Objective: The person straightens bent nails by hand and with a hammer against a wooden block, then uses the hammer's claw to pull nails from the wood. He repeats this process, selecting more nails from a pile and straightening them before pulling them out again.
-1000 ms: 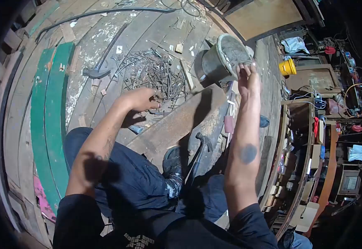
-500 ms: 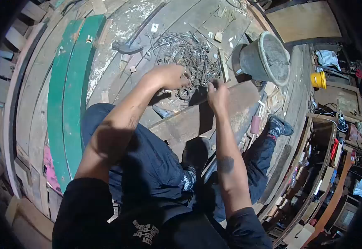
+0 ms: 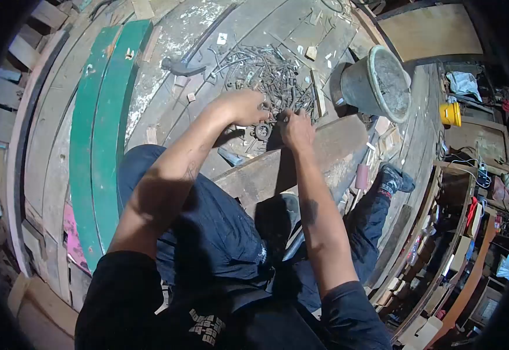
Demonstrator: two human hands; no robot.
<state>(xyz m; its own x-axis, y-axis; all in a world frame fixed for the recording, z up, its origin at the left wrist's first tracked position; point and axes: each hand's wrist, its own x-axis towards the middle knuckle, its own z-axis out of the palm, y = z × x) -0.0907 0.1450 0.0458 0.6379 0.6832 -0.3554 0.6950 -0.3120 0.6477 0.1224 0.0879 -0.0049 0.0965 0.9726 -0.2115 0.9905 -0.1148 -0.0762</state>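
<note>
A heap of rusty nails, screws and other small metal hardware (image 3: 275, 73) is spread over the wooden floor. At its near left edge is my left hand (image 3: 246, 108), its fingers curled down; whatever they may hold is hidden. My right hand (image 3: 297, 130) comes in from the other side, thumb and fingers pinched together close to the pile. A small dark bit shows at those fingertips, too small to name. Between and just below the hands lies a round metal ring-like part (image 3: 262, 132). Both hands are near each other without touching.
A hammer (image 3: 183, 69) lies left of the pile. To the right, a grey bucket (image 3: 377, 87) leans over on its side. Green planks (image 3: 106, 140) run along the left, and a wooden board (image 3: 330, 140) lies before my feet. Shelves with clutter line the right.
My right hand has moved left and slightly down, closer to my left hand, and its fingers have turned toward the pile. My left hand has stayed nearly in place.
</note>
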